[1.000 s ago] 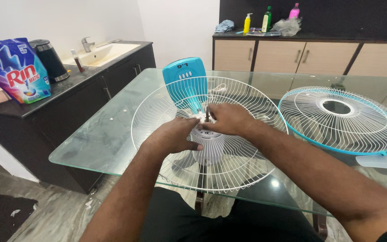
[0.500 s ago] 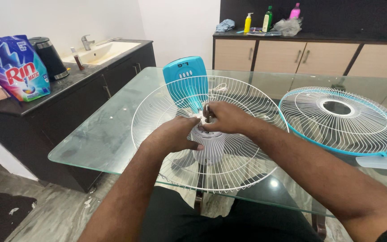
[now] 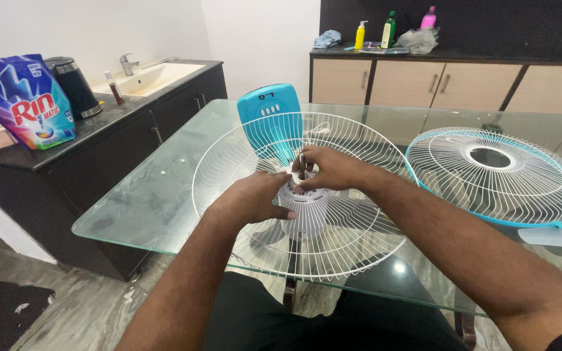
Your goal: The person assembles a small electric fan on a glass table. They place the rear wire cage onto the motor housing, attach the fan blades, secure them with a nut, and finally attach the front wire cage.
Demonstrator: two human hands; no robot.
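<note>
Head view: your left hand [image 3: 255, 195] cups the white motor hub [image 3: 304, 211] at the centre of the wire fan guard [image 3: 242, 156] on the glass table [image 3: 157, 195]; your right hand [image 3: 330, 169] pinches around the shaft [image 3: 302, 166]. Risk: guard overhangs the near table edge, so a hard twist could tip it off. Second guard [image 3: 495, 175] lies well apart on the right; teal fan base [image 3: 270, 117] stands just behind.

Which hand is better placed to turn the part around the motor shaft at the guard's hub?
Probably the right hand: its fingertips already pinch beside the motor shaft at the hub of the white rear guard. The left hand rests lower, against the white motor housing, steadying it.
</note>
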